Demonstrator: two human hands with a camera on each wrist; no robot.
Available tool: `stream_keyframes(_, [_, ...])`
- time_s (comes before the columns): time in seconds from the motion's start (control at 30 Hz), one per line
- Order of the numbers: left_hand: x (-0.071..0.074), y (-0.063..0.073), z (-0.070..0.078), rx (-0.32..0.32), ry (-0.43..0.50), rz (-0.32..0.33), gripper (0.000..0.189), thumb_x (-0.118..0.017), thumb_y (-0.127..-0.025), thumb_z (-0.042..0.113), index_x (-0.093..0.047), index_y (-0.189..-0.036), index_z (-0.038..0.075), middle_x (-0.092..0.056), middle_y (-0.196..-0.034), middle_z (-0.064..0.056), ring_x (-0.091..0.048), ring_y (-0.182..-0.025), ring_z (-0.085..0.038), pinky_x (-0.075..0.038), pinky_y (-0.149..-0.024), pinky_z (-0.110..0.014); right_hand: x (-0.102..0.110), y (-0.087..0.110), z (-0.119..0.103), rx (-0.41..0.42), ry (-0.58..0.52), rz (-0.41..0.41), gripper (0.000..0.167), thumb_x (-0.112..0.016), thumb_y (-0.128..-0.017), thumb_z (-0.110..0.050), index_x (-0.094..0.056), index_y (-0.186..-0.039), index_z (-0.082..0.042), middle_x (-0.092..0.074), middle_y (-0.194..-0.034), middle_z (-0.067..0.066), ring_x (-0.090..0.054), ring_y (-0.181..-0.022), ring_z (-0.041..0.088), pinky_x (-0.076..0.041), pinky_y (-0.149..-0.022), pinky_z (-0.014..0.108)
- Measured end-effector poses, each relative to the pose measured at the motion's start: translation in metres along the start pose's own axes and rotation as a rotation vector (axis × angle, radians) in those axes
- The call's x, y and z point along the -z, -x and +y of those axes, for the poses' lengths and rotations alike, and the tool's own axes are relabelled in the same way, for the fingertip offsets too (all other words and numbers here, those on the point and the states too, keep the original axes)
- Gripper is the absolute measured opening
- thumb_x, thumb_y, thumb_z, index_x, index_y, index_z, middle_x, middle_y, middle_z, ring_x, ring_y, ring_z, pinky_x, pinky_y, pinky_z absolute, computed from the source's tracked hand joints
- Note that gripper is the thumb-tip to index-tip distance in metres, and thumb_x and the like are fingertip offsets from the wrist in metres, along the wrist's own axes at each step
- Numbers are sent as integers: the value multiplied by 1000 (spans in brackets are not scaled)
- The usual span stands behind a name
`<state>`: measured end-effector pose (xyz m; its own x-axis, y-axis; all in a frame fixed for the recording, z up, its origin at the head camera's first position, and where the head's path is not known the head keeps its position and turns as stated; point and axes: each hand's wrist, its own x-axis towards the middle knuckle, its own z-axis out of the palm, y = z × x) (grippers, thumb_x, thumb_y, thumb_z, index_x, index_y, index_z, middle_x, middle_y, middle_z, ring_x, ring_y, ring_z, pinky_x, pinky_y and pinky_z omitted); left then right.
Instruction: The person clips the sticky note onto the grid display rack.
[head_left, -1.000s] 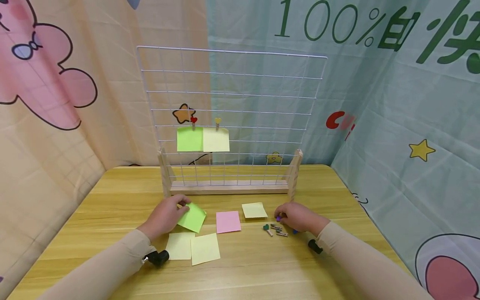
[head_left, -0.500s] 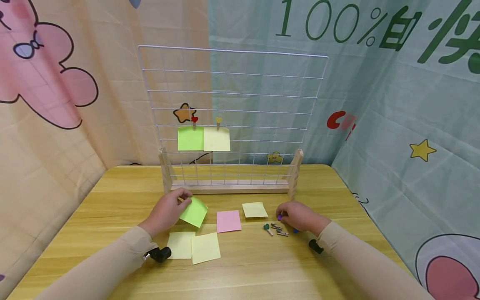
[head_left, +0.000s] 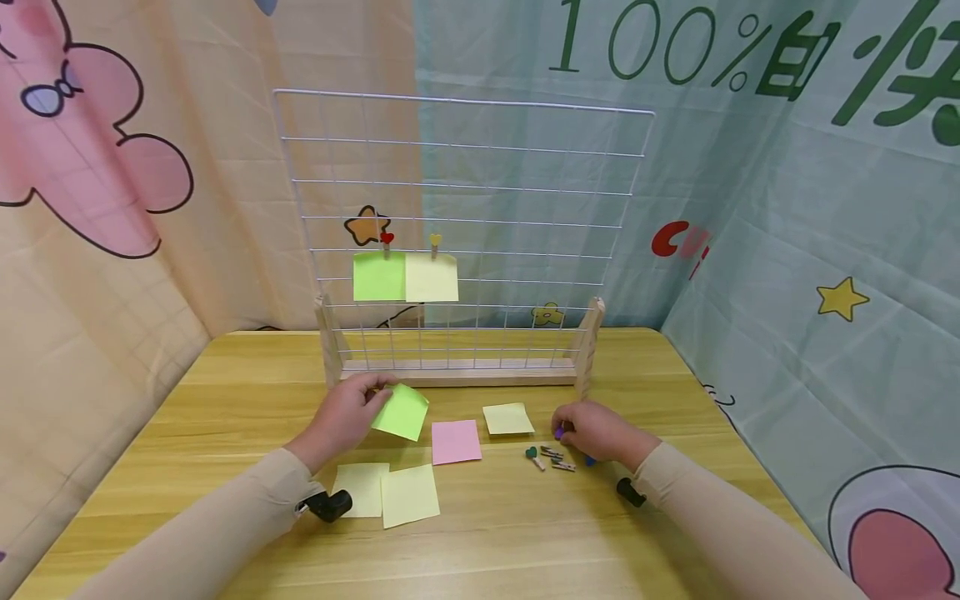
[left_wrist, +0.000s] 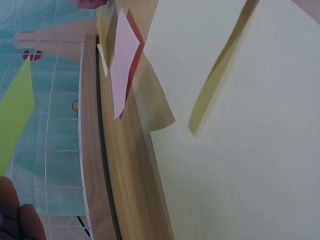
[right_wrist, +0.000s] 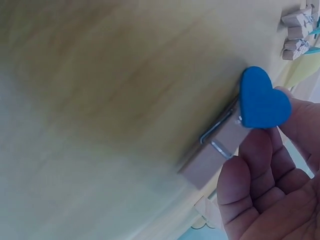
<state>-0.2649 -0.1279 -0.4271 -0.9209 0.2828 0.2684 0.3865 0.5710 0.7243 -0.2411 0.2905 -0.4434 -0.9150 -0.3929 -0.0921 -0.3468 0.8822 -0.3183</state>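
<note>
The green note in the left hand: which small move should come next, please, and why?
Probably the left hand should raise the green note to the wire grid, beside the hanging yellow note. That one and a hanging green note are already fixed there with heart clips, and the right hand seems to pinch a purple piece, perhaps another clip.

Long beige sleeves (head_left: 206, 533), small black camera (head_left: 330, 506) worn at each wrist

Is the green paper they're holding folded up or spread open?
Spread open. The left hand pinches the green paper by its edge, and its wide face shows no fold.
</note>
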Motion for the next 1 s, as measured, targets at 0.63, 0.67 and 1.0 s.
stream_keyframes(0.63, [-7,-12,23,-33,35,29,28,-60,-107,13,-71,-131,6,-72,-98,-12,-58,-74,-18,-48,-57,-25,1,1,0,-33,17,7,4,-75,-97,-11,-74,-101,-10,-68,-90,-4,-58,-82,10,-56,-80,34])
stream_keyframes(0.67, [-8,-13,24,-35,34,27,28,-60,-107,14,-71,-131,6,-72,-96,-11,-58,-74,-17,-48,-56,-25,2,1,0,-34,14,8,4,-75,-97,-12,-73,-101,-10,-68,-90,-5,-58,-81,10,-55,-79,34])
stream_keyframes(1.0, [-7,-21,39,-54,28,21,27,-63,-107,18,-71,-130,9,-69,-96,-8,-62,-79,-18,-50,-58,-27,3,2,1,-51,-2,12,4,-73,-98,-12,-71,-101,-10,-66,-89,-3,-57,-80,10,-55,-77,32])
